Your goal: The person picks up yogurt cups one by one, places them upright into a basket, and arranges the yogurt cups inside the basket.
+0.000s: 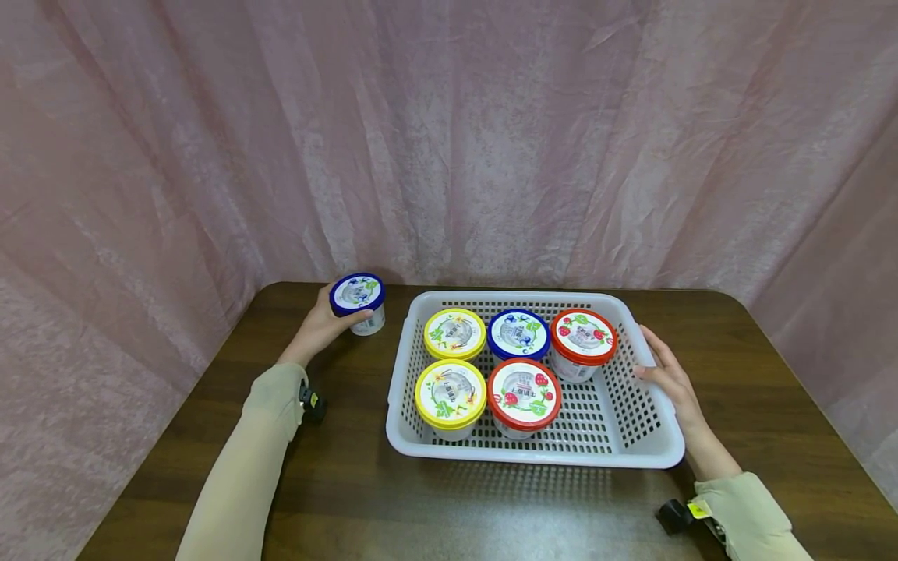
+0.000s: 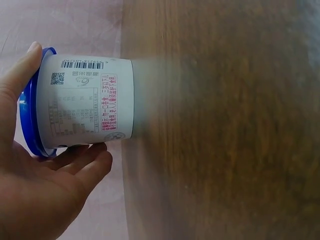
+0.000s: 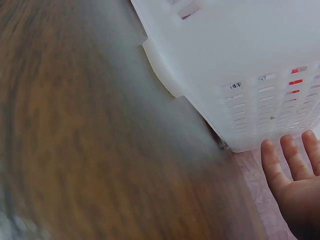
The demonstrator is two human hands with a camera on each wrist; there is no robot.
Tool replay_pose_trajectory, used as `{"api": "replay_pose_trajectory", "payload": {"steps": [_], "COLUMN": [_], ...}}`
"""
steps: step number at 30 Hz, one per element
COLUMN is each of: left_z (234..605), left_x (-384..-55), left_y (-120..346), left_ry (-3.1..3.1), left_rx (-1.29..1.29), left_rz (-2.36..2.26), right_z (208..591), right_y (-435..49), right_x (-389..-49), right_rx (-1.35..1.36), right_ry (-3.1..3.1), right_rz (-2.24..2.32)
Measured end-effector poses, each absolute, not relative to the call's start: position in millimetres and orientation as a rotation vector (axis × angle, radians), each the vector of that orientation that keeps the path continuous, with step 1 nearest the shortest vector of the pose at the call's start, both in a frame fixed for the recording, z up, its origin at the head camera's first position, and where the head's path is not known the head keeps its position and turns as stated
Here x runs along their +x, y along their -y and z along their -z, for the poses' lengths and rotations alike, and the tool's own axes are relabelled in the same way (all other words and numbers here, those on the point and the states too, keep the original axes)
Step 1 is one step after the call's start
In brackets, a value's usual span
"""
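In the head view, my left hand (image 1: 324, 323) holds a blue-lidded jelly cup (image 1: 367, 319) by its upper part, left of a white plastic basket (image 1: 533, 458). The left wrist view shows that cup's printed side (image 2: 85, 100), with the thumb and fingers around its lid end. My right hand (image 1: 677, 387) is at the basket's right side, its thumb laid across the rim and its fingers along the outer wall. Inside the basket stand two yellow-lidded cups (image 1: 451, 393), two red-lidded cups (image 1: 525, 395) and one blue-lidded cup (image 1: 519, 335).
The basket stands on a dark wooden table (image 1: 337, 475). A pink curtain (image 1: 449, 156) hangs behind the table's far edge. The basket's right part shows bare perforated floor (image 1: 585, 425).
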State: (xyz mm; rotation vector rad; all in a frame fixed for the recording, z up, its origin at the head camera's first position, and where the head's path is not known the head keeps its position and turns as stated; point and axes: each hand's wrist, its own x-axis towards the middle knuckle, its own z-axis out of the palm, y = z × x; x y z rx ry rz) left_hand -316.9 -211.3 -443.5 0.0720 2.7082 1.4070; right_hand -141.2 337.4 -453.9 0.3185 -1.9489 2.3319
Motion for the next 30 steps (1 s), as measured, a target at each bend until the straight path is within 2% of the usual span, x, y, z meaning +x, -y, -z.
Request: {"api": "replay_pose_trajectory", "payload": {"steps": [30], "left_z": [411.1], "left_x": [-316.4], "left_y": [218.1], "left_ry": [-2.775], "left_rx": [0.092], "left_rz": [-1.413], "right_z": [452.5], "right_y": [-338.0], "right_x": [-140.8], "right_rx": [0.317], "right_ry": [1.949], "right_rz": [-2.346]}}
